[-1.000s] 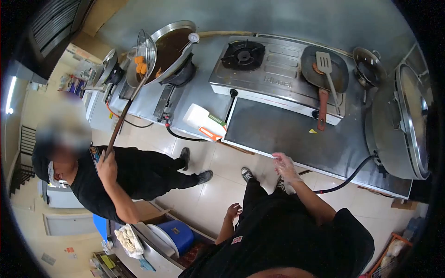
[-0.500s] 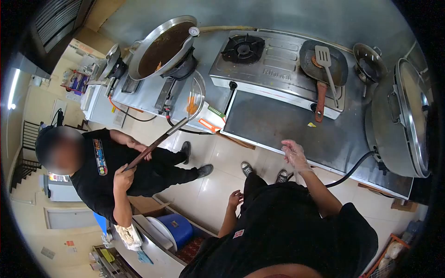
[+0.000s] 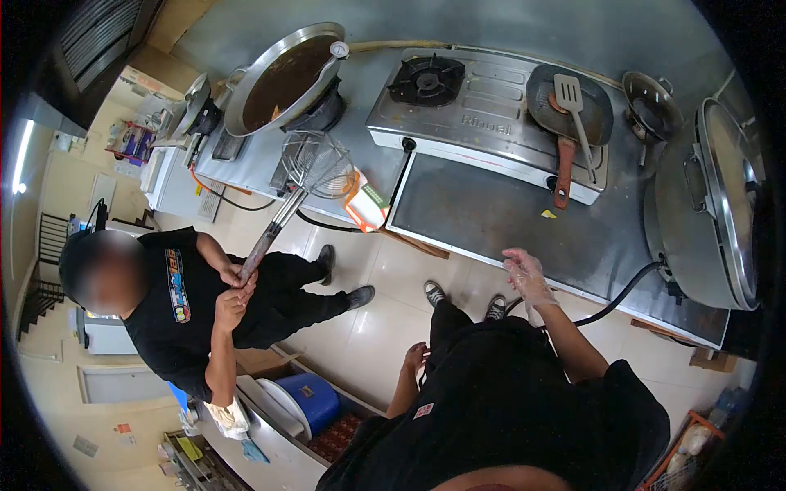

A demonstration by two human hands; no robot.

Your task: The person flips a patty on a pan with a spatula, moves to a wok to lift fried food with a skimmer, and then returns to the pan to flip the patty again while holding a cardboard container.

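Note:
My right hand (image 3: 528, 278), in a clear plastic glove, is raised just off the front edge of the steel counter (image 3: 479, 217). Its fingers are loosely bent and apart, holding nothing. Low by my hip hangs my left hand (image 3: 415, 356), half-curled beside my dark trousers, its fingertips partly hidden; no object shows in it. To the left, a co-worker (image 3: 209, 278) grips the long handle of a wire skimmer (image 3: 315, 164) with both hands. The basket is over the counter's edge, near an orange, white and green carton (image 3: 367, 206).
A wide pan of dark oil (image 3: 286, 86) with a dial thermometer (image 3: 339, 51) stands at the back left. The gas stove (image 3: 491, 123) bears a square pan (image 3: 594, 123) and a slotted turner (image 3: 571, 102). A large lidded pot (image 3: 696, 237) is at right; a blue tub (image 3: 315, 401) stands behind.
The co-worker's skimmer has swung up and to the left, its basket turning to face me, and both their hands have come together on the handle. My left hand has lowered slightly; my right stays put.

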